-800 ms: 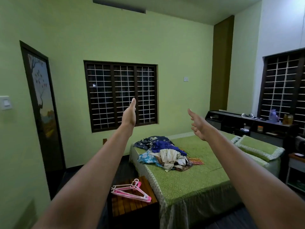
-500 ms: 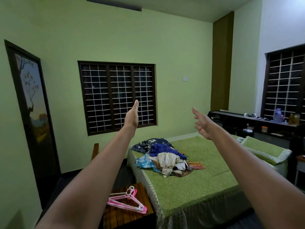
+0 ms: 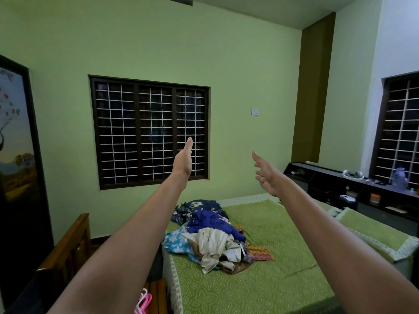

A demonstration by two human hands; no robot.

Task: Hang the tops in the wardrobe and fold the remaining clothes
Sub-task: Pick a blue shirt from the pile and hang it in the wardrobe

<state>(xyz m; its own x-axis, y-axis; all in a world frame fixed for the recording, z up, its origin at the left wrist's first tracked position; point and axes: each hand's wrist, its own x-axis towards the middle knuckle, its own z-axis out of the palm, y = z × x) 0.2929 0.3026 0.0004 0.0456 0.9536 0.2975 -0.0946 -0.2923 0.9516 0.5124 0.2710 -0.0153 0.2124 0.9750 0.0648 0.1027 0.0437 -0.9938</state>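
fingers: my left hand (image 3: 183, 160) straight and together, right hand (image 3: 267, 175) loosely spread, both empty in the air | near: pink hangers (image 3: 142, 303) at bottom edge beside bed (image 3: 260, 288) | mid: clothes pile (image 3: 210, 234) near the bed's left edge | far: barred window (image 3: 149, 130)

The room is dimly lit, an even, soft light falling from above — the green wall (image 3: 238, 64) is brightest high up and the corners sink into murk. The windows (image 3: 149, 132) show black. Wide-angle bending curves the edges — the door frame (image 3: 34, 143) leans. Slight softness overall, no glare, shadows faint.
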